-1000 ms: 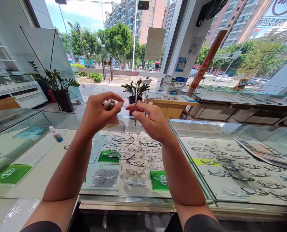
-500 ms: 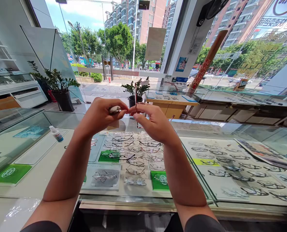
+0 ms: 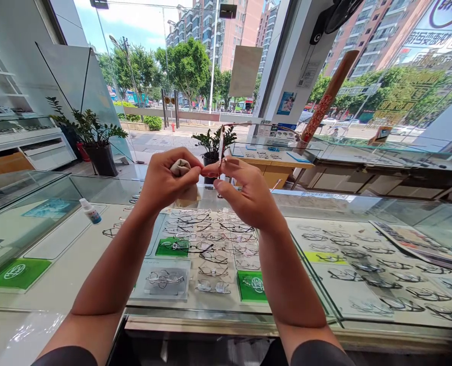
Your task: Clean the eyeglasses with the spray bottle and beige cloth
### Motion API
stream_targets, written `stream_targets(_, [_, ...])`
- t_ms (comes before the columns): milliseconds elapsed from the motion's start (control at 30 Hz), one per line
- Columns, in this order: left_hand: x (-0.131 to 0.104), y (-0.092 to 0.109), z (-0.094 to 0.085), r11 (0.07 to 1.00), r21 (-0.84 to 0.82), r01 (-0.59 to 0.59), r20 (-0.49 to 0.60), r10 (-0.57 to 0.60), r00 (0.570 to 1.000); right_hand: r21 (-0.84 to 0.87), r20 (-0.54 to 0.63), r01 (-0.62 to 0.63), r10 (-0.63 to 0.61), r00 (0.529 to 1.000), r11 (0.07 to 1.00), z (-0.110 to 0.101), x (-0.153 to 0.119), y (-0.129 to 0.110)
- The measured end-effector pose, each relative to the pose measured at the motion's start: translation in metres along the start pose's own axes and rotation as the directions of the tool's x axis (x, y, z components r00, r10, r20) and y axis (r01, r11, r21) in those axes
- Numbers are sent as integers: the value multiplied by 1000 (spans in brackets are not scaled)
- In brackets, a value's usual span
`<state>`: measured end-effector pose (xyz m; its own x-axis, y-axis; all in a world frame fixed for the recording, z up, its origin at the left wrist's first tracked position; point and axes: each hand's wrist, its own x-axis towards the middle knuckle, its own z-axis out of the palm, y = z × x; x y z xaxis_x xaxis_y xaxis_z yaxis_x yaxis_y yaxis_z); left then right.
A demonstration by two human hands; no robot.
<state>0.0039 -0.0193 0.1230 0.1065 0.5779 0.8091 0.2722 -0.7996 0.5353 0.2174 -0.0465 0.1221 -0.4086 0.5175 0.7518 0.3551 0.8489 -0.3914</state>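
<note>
Both of my hands are raised above the glass counter, their fingertips nearly meeting. Bunched in my left hand (image 3: pixel 172 175) is a beige cloth (image 3: pixel 181 168), part of which hangs below the fingers. My right hand (image 3: pixel 243 185) pinches a pair of eyeglasses (image 3: pixel 221 145) at the middle of the frame. The glasses are turned edge-on, one lens side pointing up and a thin temple reaching right. My left thumb and forefinger are closed close to the right fingertips; whether they touch the glasses I cannot tell.
Under the glass counter (image 3: pixel 226 311) lie rows of eyeglasses (image 3: pixel 213 271) and green cards (image 3: pixel 252 285). A small spray bottle (image 3: pixel 90 211) stands on the left. Farther off are potted plants (image 3: pixel 100 152), a wooden display table (image 3: pixel 267 175) and a large window onto the street.
The glasses have turned a little and shifted slightly right with my right hand. My left hand has moved slightly right, and more of the cloth shows above its fingers.
</note>
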Motion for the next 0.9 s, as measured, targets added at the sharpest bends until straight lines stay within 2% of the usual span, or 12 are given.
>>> stream_targets(267, [1,3,-2,997,-75,33,77,-27,997,53,5,32,-32,999,998,-4,0,0])
stream_targets(467, [-2,3,3,999,-53,5,-23,-6,1000,27,-10,24,-24,1000,999,-3,-1,-1])
stream_targets(633, [-3,4,9,998,-63,2,-54,-5,999,89,-29,30,-27,999,996,-4,0,0])
stream_targets(733, [-3,2,11,985,-173,-8,-3,8,1000,168,-22,36,-33,999,985,-4,1,2])
stream_targets(833, [-4,-1,10,952,-305,-15,28,24,999,316,-9,33,-32,999,948,-3,4,6])
stream_targets(900, [-6,0,7,951,-308,-23,23,32,999,396,-14,32,-28,999,918,-2,5,9])
